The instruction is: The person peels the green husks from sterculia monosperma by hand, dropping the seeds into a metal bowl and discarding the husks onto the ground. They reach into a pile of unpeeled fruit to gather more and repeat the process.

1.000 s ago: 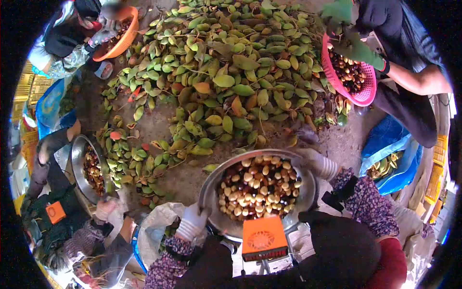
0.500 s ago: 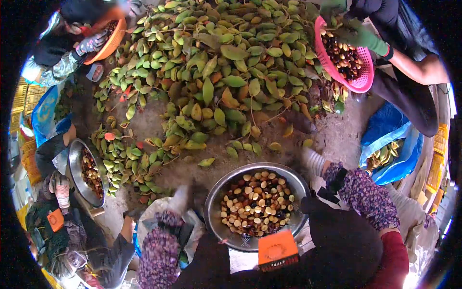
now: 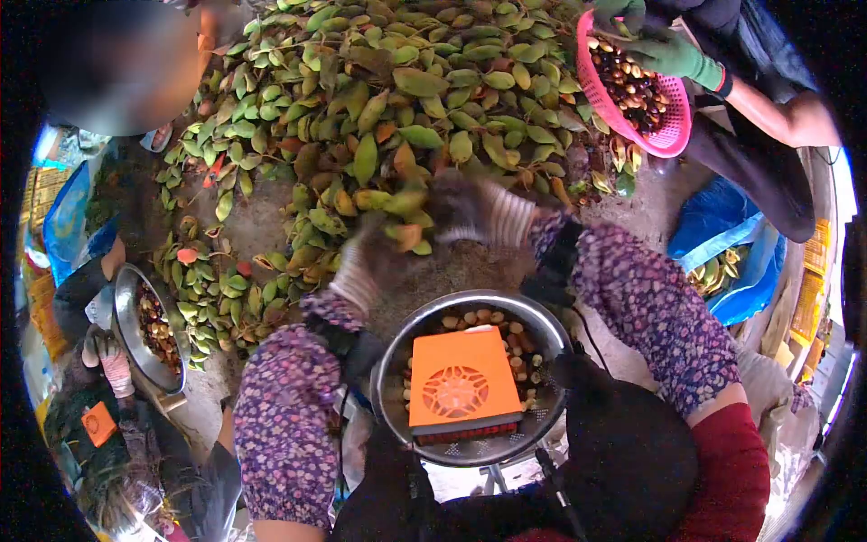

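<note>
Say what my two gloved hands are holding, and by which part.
It cannot be told: the left hand and right hand are blurred beside the green pods, and no hold shows clearly.

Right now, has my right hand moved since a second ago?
Yes, forward: your right hand has gone from the rim of the metal bowl to the near edge of the green heap.

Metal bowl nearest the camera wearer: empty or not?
Not empty: brown nut-like pieces show inside the bowl around the orange box, which blocks the middle; how full, I cannot tell.

Yellowish-green pods [image 3: 420, 83], purple floral sleeves [image 3: 289, 425], pink basket [image 3: 675, 135], orange box [image 3: 470, 379].
</note>
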A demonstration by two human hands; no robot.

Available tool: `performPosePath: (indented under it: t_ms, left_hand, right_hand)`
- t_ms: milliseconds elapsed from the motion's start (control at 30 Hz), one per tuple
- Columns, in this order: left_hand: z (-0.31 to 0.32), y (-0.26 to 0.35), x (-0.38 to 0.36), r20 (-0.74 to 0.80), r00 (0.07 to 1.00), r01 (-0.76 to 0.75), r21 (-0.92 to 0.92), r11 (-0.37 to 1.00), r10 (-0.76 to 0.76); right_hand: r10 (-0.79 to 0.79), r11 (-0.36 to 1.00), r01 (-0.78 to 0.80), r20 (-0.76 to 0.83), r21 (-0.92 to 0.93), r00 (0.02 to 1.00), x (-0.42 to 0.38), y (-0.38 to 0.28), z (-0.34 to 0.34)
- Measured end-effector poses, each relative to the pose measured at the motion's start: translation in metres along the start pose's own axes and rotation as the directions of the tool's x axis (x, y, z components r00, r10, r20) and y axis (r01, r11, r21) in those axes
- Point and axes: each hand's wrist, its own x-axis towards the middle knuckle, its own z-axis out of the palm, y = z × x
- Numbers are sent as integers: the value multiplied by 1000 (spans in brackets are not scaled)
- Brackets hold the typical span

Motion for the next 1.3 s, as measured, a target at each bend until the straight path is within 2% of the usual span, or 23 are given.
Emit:
performPosePath:
  t_ms: [33, 67, 100, 200, 267, 333, 433, 467, 567, 633, 667, 700, 767, 800, 833, 900, 933, 1000, 1033, 1067, 1167, 1200, 1300]
  left_hand:
    - [8, 12, -10, -56, 969, -235, 97, 967, 241]
    - [13, 22, -23, -60, 970, -232, 93, 968, 237]
    - [18, 35, -37, -32, 972, -232, 37, 972, 233]
    - [26, 69, -74, 71, 968, -232, -120, 965, 241]
    - [-1, 46, -108, 242, 941, -273, 129, 953, 237]
    - [-19, 8, -129, -59, 988, -36, 806, 590, 141]
    - [-20, -51, -156, -409, 912, 411, 908, -87, 36]
    - [-28, -70, -163, -412, 911, 396, 885, 245, 14]
    - [-22, -81, -168, -480, 855, 385, 841, 380, 196]
    - [-33, -86, -167, -410, 854, 333, 904, 268, 319]
    - [-28, -84, -163, -378, 851, 310, 922, 232, 365]
    - [-25, -81, -159, -342, 847, 286, 938, 194, 406]
    - [-23, -69, -146, -381, 844, 323, 923, 209, 377]
    - [-17, -62, -141, -362, 852, 316, 932, 179, 378]
    - [-13, -57, -136, -340, 862, 306, 940, 149, 376]
    - [-16, -46, -124, -311, 869, 290, 950, 114, 384]
    - [-18, -41, -120, -306, 862, 286, 952, 112, 405]
    - [-16, -31, -115, -283, 823, 259, 959, 118, 492]
    - [-16, -24, -112, -284, 822, 256, 959, 126, 493]
    - [-18, -15, -110, -308, 778, 298, 948, 110, 548]
    - [-24, -2, -99, -305, 705, 281, 949, 142, 641]
    - [-24, -1, -96, -276, 676, 216, 961, 175, 683]
    - [-16, -11, -99, -263, 679, 229, 963, 142, 685]
  right_hand:
    - [-12, 999, 11, -22, -33, 1000, 3, 12, -1]
    - [149, 671, -88, -17, 736, 989, 5, 26, -20]
    - [145, 669, -86, -17, 738, 989, 4, 33, -44]
    - [323, -239, -308, 375, 921, 869, -40, 57, -118]
    - [290, -343, -446, 545, 827, 787, -113, 61, -80]
    - [246, 126, -740, 702, 660, 668, -187, 48, -39]
    - [378, -10, -909, 843, 417, 383, -272, 3, -3]
    - [421, -82, -924, 854, 373, 307, -284, -12, 7]
    - [519, -226, -921, 839, 318, 162, -282, -44, 37]
    - [580, -166, -925, 792, 342, 189, -260, -54, 53]
    - [578, -164, -921, 791, 355, 202, -239, -54, 53]
    - [524, -509, -711, 830, 485, 191, -216, -54, 54]
    - [407, -908, 7, 880, 418, 246, -158, -44, 35]
    - [406, -909, 8, 879, 417, 248, -136, -35, 35]
    - [311, -938, 33, 799, 345, 515, -114, -20, 35]
    - [212, -960, 35, 642, 277, 736, -92, 0, 12]
    - [220, -975, 178, 725, 136, 653, -86, 9, -13]
    - [266, -880, -55, 584, 472, 767, -103, 26, 82]
    - [286, -766, -123, 507, 630, 813, -112, 33, 129]
    - [275, -474, -431, 594, 768, 756, -107, 47, 100]
    - [201, 124, -487, 458, 865, 866, -77, 86, -52]
    - [291, 184, -392, 331, 901, 898, -79, 93, -61]
    - [488, -469, -346, 565, 813, 666, -56, 109, -132]
